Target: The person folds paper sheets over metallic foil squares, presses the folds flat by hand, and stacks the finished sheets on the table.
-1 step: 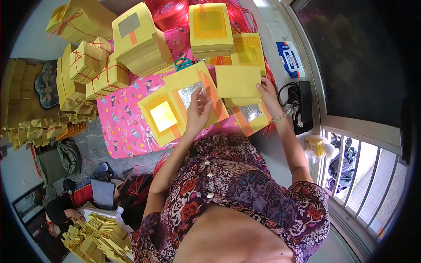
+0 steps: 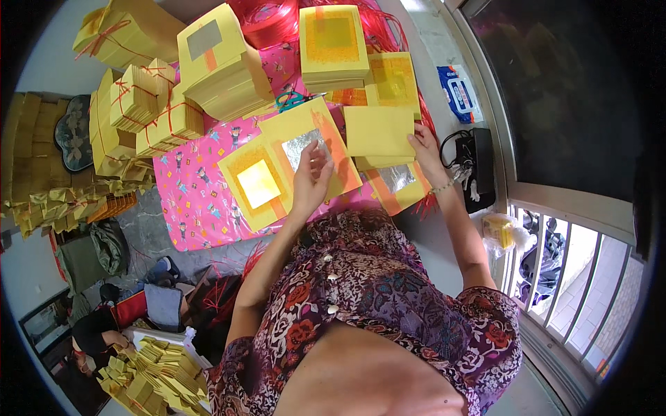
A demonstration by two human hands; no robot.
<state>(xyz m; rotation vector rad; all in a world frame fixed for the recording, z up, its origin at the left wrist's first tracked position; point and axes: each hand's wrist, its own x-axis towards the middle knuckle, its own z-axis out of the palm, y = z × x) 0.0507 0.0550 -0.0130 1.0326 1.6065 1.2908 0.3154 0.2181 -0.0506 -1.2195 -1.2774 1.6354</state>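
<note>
At the right edge of a small stack of plain yellow paper (image 2: 379,132), my right hand (image 2: 427,152) pinches the sheets between thumb and fingers. Part of a paper with a silver square (image 2: 398,179) shows below that stack. To the left, my left hand (image 2: 311,182) hovers at a yellow sheet with a silver foil square and orange smears (image 2: 339,149). Its fingers are loosely bent and apart, holding nothing; whether they touch the foil I cannot tell. Beside it lies a yellow sheet with a gold foil square (image 2: 258,184).
A pink patterned cloth (image 2: 198,187) covers the table. Tall yellow paper stacks (image 2: 225,76), another stack (image 2: 333,45), tied bundles (image 2: 135,97) and teal-handled scissors (image 2: 289,102) stand or lie beyond my hands. Right: a wipes pack (image 2: 458,93), a black bag (image 2: 479,166) and a barred window (image 2: 576,277).
The plain yellow stack has shifted slightly right and toward me, with my right hand on its edge. My left hand has moved very slightly left.
</note>
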